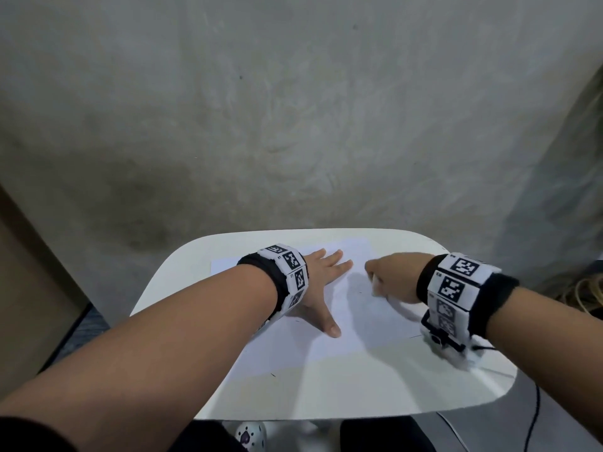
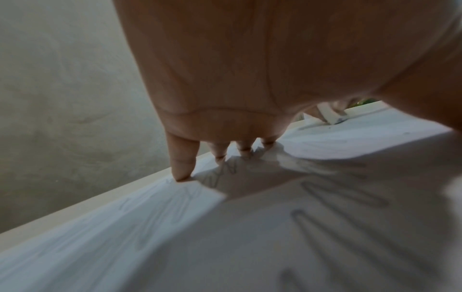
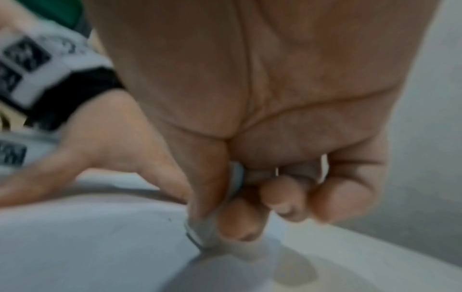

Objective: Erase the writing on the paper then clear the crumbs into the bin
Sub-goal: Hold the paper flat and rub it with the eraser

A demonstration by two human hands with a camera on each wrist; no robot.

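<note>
A white sheet of paper (image 1: 326, 327) lies on a small white table (image 1: 326, 393). My left hand (image 1: 321, 278) presses flat on the sheet, fingers spread and straight. In the left wrist view its fingertips (image 2: 182, 170) touch the paper, and grey pencil zigzag writing (image 2: 350, 227) runs under the palm. To its right, my right hand (image 1: 388, 275) pinches a white eraser (image 1: 378, 287) whose lower end touches the sheet. The blurred right wrist view shows thumb and fingers curled round the eraser (image 3: 205, 231). A few tiny dark specks (image 1: 360, 292) lie on the paper.
A brown cardboard box (image 1: 26, 288) stands left of the table. Black and white cables (image 1: 535, 419) hang past the table's right front corner. A patterned shoe (image 1: 249, 433) shows under the front edge. Grey concrete lies beyond. No bin is in view.
</note>
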